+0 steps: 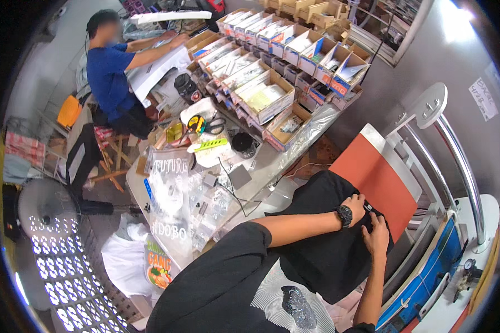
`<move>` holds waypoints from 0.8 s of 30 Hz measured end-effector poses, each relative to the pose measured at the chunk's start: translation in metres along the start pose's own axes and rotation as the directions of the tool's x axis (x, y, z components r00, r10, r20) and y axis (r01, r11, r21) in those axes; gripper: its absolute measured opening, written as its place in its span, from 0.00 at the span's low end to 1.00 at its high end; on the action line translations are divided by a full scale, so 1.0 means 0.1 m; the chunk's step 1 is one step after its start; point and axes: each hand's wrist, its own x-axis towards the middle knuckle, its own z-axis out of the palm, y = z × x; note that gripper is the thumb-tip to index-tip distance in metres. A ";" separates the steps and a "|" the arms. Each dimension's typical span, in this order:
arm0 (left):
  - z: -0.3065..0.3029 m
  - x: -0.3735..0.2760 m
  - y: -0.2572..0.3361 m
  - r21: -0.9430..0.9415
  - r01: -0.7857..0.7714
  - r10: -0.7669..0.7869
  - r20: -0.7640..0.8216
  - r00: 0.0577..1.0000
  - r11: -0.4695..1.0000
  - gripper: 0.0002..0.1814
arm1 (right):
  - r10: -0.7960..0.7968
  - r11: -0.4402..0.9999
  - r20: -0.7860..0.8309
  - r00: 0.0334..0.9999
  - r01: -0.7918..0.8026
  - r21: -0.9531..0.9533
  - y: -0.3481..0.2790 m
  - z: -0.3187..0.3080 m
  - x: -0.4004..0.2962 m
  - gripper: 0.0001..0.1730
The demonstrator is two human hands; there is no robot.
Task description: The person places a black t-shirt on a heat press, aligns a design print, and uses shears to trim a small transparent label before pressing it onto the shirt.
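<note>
A black T-shirt (321, 245) lies partly over the orange-red pad (373, 166) of a heat press, its neck toward the far side. My left hand (354, 209), with a black watch on the wrist, grips the shirt at the collar. Close beside it, my right hand (376, 236) holds the collar edge with thumb and fingers. Between the two hands shows a small neck label (369, 207). The shirt's lower part hangs toward my body off the pad's near edge.
Chrome tubes (460, 166) of the press rise at right, above a pressure gauge (468, 263). A table at left bears printed transfer film (168, 200), scissors (214, 127) and a tape measure (196, 124). Behind stand cardboard bins (264, 98). A co-worker (112, 79) sits beyond; a fan (48, 208) stands left.
</note>
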 end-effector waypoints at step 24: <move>-0.39 -0.08 -0.19 -0.095 -0.004 0.014 0.102 0.995 0.996 0.48 | 0.171 0.960 0.131 0.977 -0.195 0.201 0.22 0.43 0.19 0.63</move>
